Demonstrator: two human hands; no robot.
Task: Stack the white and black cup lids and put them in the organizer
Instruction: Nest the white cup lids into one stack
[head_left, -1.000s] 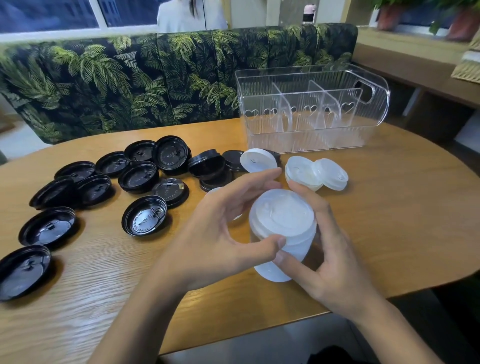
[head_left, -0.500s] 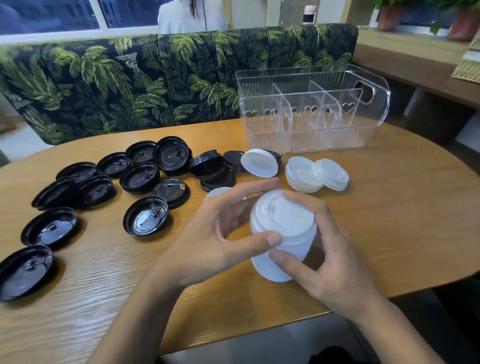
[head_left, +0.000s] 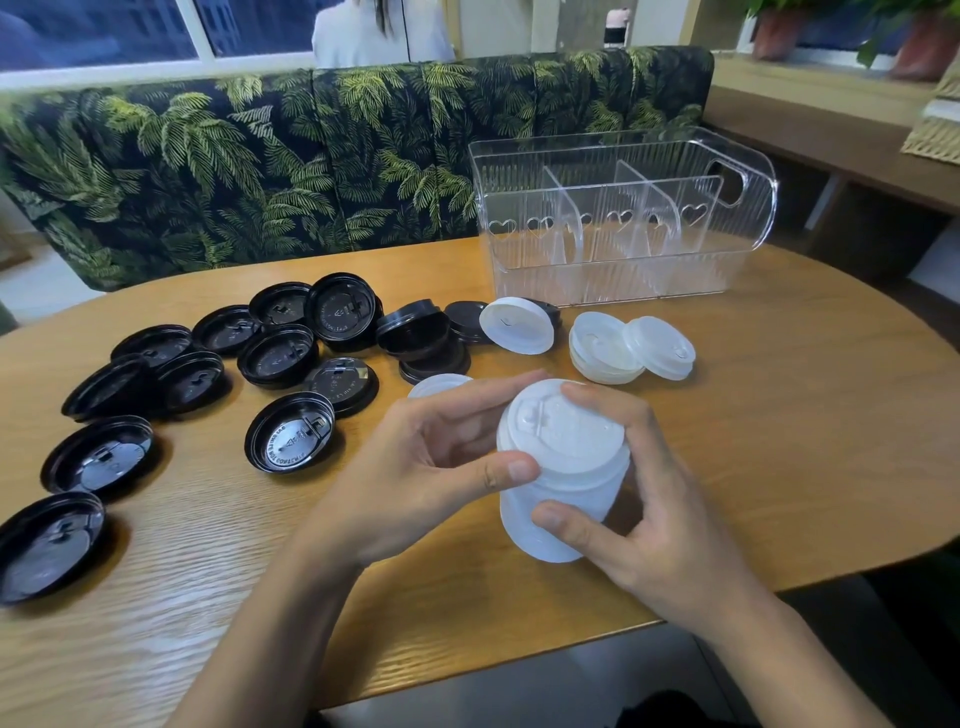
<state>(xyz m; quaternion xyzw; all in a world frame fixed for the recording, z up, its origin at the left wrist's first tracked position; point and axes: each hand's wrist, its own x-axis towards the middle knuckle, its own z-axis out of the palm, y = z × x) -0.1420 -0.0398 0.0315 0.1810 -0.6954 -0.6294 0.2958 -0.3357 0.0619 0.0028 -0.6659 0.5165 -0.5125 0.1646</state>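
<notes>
1. The stack of white lids (head_left: 563, 467) is at the front of the table (head_left: 805, 415), held in both hands.
2. The left hand (head_left: 431, 478) pinches the top lid. The right hand (head_left: 660, 519) curls round the side.
3. This looks like the stacking step. Next, the loose white lids (head_left: 608, 348) need adding, set on straight.
4. The clear organizer (head_left: 623, 228) stands behind them. No lids show in its parts.
5. The black lids (head_left: 280, 358) lie spread out on the left.

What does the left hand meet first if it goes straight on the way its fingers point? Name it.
The stack of white lids; the left hand pinches its top between fingertips and thumb. Just beyond, as far as depth shows, sits the right hand, gripping the same stack.
</notes>
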